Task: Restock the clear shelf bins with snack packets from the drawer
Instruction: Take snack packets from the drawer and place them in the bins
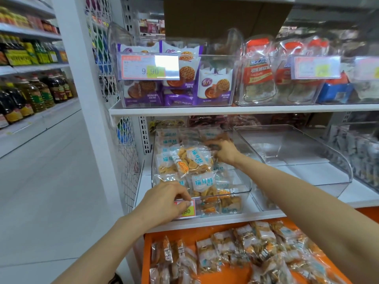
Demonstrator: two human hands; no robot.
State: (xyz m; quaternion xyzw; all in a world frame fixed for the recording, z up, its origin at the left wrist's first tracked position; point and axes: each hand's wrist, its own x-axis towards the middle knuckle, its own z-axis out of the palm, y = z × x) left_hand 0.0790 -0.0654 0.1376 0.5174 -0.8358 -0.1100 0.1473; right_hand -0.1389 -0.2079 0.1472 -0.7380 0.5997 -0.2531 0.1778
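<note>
Orange drawer (194,233) lies below my hands; my left hand (164,201) grips the front rim of the clear bin (246,182), my right hand (224,152) pinches a snack packet (194,160) inside it.

I stand in a shop aisle on a pale grey floor (51,181). To my left, white shelves (41,67) carry oil bottles (37,95). Ahead stand a white post (88,99) and a wire mesh panel (128,171).

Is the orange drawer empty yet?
No, many snack packets lie across the open orange drawer below the shelf.
</note>
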